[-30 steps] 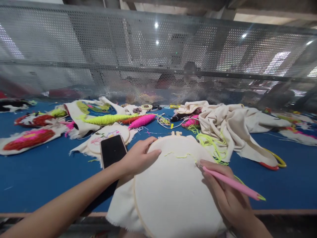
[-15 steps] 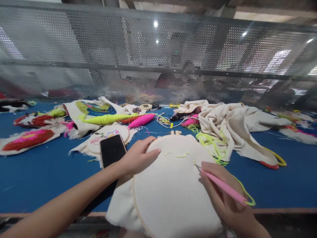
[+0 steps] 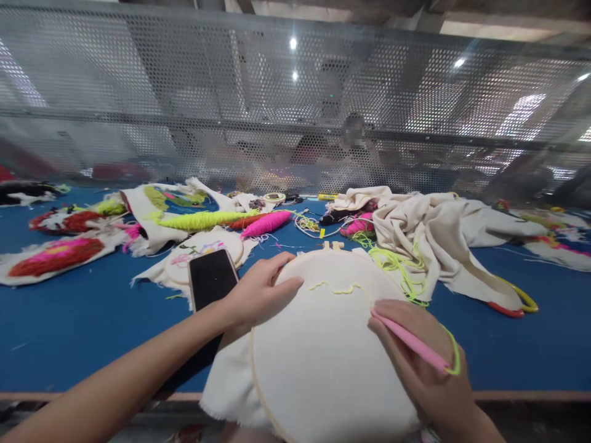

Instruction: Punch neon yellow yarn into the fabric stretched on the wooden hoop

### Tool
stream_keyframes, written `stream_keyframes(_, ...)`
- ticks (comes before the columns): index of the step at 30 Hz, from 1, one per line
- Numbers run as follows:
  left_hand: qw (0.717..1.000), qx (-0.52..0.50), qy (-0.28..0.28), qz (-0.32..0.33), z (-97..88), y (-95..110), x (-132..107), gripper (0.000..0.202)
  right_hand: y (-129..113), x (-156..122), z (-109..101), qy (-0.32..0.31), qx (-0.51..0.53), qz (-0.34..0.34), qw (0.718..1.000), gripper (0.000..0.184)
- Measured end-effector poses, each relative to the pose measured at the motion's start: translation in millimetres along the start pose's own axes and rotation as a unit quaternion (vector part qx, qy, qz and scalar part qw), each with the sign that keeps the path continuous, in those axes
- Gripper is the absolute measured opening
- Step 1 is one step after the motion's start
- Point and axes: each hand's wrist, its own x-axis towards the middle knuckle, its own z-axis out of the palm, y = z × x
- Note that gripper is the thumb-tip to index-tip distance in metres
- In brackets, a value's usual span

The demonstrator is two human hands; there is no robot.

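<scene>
A wooden embroidery hoop (image 3: 323, 344) with cream cloth stretched in it lies at the near table edge. A short line of neon yellow stitches (image 3: 339, 288) runs across its upper part. My left hand (image 3: 261, 292) grips the hoop's upper left rim, fingers curled over the cloth. My right hand (image 3: 418, 357) is closed on a pink punch needle (image 3: 409, 340), its tip pressed to the cloth at the right end of the stitches. Neon yellow yarn (image 3: 399, 267) trails from the needle's rear toward the cloth pile.
A black phone (image 3: 211, 278) lies just left of my left hand. A crumpled cream cloth (image 3: 438, 237), yarn skeins (image 3: 231, 221), finished tufted pieces (image 3: 55, 255) and red-yellow scissors (image 3: 512, 303) cover the blue table (image 3: 83, 326). A perforated metal screen (image 3: 184, 111) stands behind, with a person beyond it.
The pink needle has tilted more upright and its tip has moved slightly right along the stitch line. My left hand has held still on the hoop.
</scene>
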Motion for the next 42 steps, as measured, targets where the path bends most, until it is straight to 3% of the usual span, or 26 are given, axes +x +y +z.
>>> stream_keyframes(5,1.0,0.019,0.002,-0.003,-0.1,1.1,0.3,0.027,-2.3,-9.8,-3.0,0.018,-0.073,-0.01,0.997,0.023)
stream_keyframes(8,1.0,0.031,0.005,-0.003,-0.2,1.9,0.1,0.028,-3.5,-16.1,-2.2,0.033,-0.073,-0.04,0.996,0.022)
stream_keyframes(11,0.999,0.037,0.008,-0.004,0.1,2.2,0.0,0.028,-3.0,-23.0,-1.5,0.044,-0.064,-0.025,0.997,0.019)
stream_keyframes(20,0.999,0.032,0.011,-0.01,1.0,2.7,0.9,0.028,-2.2,-24.5,-6.4,-0.016,-0.09,-0.067,0.994,0.02)
stream_keyframes(25,0.999,0.038,0.012,-0.004,1.1,2.0,1.2,0.028,-4.4,-20.9,6.2,0.091,-0.099,-0.076,0.988,0.015)
stream_keyframes(28,0.999,0.039,0.012,-0.005,1.4,0.9,1.5,0.028,-3.8,-20.8,11.1,0.105,-0.108,-0.08,0.985,0.015)
stream_keyframes(31,0.999,0.037,0.011,-0.006,1.4,0.2,1.2,0.029,-7.3,-20.3,7.2,0.101,-0.104,-0.057,0.988,0.014)
stream_keyframes(37,1.0,0.022,0.012,0.001,-0.9,2.7,-0.4,0.029,-13.9,-10.3,-11.4,0.007,-0.028,0.003,1.0,0.018)
stream_keyframes(42,1.0,0.001,0.015,0.01,-2.5,5.5,-1.5,0.027,-7.9,-3.5,-9.4,-0.009,-0.017,0.071,0.997,0.004)
